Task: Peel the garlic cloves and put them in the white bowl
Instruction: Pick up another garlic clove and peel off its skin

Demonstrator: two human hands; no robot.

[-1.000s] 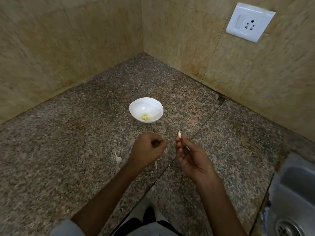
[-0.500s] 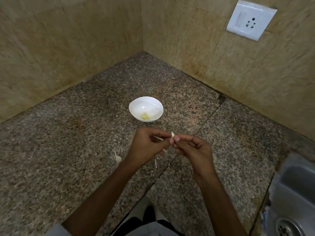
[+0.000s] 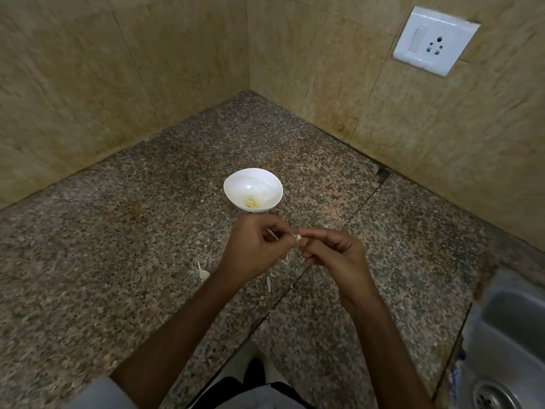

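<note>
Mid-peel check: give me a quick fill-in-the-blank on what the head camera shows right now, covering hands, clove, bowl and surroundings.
1. The left hand and right hand meet at the clove, so ____ hands pinch it.
2. The bowl standing on the counter beyond the hands is coloured ____.
3. The sink is on the person's ____ side.

Missing words: both; white; right.

One white bowl point(image 3: 267, 184), one garlic clove point(image 3: 298, 237), two hands point(image 3: 253, 249) point(image 3: 333, 256).
</note>
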